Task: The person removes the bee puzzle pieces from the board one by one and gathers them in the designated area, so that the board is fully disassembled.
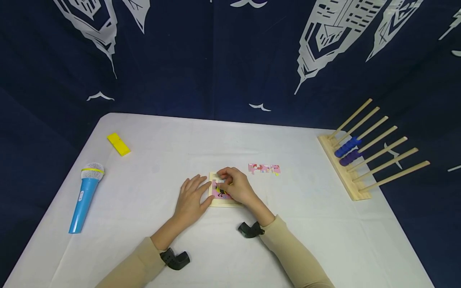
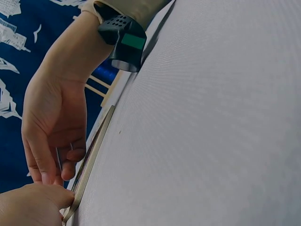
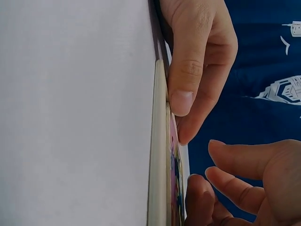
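Left hand (image 1: 191,198), fingers extended, touches the wooden frame (image 1: 225,203); whether the curled right hand (image 1: 237,186) grips anything, I cannot tell.

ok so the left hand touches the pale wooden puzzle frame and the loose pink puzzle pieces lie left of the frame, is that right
Not quite: the loose pink puzzle pieces lie right of the pale wooden puzzle frame, as the head view shows; the left hand does touch the frame.

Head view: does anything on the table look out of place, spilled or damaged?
Nothing looks spilled or damaged. Pink puzzle pieces lie right of the wooden frame, though they seem to belong inside; the peg stand at far right looks uneven, with beads on only two rods.
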A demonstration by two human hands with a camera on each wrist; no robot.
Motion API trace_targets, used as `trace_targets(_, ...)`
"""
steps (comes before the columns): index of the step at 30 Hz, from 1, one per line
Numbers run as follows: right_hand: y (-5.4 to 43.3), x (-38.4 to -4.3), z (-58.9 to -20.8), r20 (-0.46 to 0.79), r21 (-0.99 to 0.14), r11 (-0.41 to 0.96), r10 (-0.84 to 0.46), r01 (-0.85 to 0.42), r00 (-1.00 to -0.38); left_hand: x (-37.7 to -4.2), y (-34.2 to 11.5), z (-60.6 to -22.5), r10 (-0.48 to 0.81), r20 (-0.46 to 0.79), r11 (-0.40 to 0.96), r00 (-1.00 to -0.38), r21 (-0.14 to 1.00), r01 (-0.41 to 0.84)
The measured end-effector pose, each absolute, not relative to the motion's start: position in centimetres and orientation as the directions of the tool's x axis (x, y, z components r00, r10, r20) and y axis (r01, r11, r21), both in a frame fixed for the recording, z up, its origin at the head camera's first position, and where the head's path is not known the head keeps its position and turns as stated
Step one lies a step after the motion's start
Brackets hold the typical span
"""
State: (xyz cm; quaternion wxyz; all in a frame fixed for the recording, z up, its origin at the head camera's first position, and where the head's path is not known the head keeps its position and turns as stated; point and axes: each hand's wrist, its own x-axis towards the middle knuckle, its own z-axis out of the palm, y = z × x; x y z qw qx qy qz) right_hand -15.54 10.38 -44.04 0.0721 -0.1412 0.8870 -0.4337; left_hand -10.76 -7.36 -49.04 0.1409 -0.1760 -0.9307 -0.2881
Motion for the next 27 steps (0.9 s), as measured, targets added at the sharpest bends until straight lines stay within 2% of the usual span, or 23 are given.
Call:
trace_targets(18,10.2,-15.5,-44.7,0.011,-0.746,0.628,-0.321,-0.222,-0.947,-10.7,-7.4,-48.9,0.247,0.371,0.768,-0.895,0.488,0.415)
trace_targets(27,10.1,-15.5,-45.4,0.083,-0.682,0.668,-0.332,-0.297,-0.939,-10.7,-7.4,-49.0,0.245,0.371,0.772,-0.896,0.484,0.412)
